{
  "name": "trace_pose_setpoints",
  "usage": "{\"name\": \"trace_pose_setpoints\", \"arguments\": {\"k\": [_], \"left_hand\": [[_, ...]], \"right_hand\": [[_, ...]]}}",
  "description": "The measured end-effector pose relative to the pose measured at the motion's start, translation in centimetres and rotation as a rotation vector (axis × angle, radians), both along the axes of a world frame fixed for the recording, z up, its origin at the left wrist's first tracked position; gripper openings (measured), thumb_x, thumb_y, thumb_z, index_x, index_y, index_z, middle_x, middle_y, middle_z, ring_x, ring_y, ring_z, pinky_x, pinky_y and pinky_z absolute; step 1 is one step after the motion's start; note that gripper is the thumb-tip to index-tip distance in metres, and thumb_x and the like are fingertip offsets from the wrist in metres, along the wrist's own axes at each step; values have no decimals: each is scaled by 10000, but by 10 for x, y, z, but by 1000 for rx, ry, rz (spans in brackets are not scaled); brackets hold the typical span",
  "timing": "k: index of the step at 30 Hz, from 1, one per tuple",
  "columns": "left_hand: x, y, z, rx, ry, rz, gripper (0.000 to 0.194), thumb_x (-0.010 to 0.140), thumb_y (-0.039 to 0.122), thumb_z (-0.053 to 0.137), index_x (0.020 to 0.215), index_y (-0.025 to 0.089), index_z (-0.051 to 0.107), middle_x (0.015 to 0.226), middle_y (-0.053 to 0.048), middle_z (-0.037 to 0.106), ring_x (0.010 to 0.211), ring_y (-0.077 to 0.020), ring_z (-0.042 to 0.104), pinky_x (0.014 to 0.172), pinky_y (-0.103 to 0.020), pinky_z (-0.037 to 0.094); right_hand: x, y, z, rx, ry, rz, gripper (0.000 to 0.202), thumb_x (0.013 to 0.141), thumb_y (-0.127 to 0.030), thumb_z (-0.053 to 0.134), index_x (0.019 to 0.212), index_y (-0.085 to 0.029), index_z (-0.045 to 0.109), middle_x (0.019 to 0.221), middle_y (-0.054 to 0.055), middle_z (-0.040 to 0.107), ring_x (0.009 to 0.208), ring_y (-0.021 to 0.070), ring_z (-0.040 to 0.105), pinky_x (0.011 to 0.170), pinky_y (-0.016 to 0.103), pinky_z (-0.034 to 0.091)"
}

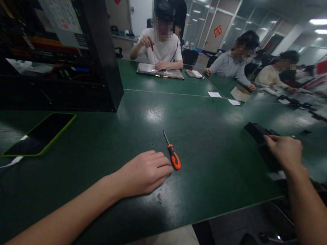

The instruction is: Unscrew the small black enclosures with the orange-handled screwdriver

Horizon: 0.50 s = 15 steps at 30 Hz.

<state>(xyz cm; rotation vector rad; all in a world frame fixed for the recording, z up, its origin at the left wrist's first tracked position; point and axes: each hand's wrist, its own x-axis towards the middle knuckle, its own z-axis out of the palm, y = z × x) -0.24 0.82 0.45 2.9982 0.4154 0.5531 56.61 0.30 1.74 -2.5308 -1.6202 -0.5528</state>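
Note:
My left hand (148, 171) lies palm down on the green table (204, 149), fingers loosely bent and nothing visible in them. Its fingertips are close beside a screwdriver (174, 157) with an orange and black handle, whose metal shaft points away from me. Off to the right, my right hand (287, 150) is closed on the near end of a dark, blocky part (255, 131). The thumb side shows on top of it, and the other fingers are mostly hidden. Shadow and blur keep me from telling what kind of part it is.
An open black computer case (104, 59) stands at the left, a phone (42, 135) with a green edge before it. Across the table a person (161, 45) holds a screwdriver over a flat panel (160, 71). A cardboard box (239, 94) and more seated people are farther right.

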Motion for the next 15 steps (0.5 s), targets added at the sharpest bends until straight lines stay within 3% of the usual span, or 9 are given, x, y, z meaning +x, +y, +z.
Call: {"name": "trace_pose_setpoints", "arguments": {"k": [5,9,11,15], "left_hand": [[0,0,1,20,7,-1,212,1041,169,505,1164,167,678,1105,-67,732,938,-222,644,800,-366,458],[-1,0,3,51,7,13,221,1055,189,492,1146,155,691,1091,-70,735,946,-229,646,808,-375,464],[-2,0,4,52,-7,27,222,1054,187,496,1144,153,695,1087,-70,736,949,-230,648,816,-376,469],[-3,2,2,44,-17,36,214,1043,186,513,1137,157,704,1064,-73,739,943,-231,653,814,-374,477]], "right_hand": [[-1,3,16,-19,87,30,588,942,-598,546,1033,-107,856,710,195,724,460,185,481,552,366,371],[7,-15,30,3,138,-27,646,889,-644,615,1072,-59,818,767,245,735,461,207,521,549,391,405],[15,-33,30,26,159,-64,642,849,-651,665,1004,-40,789,762,265,728,470,230,565,539,395,436],[24,-66,13,71,151,-20,371,712,-548,829,716,-211,674,650,157,702,483,247,642,517,356,463]]}}
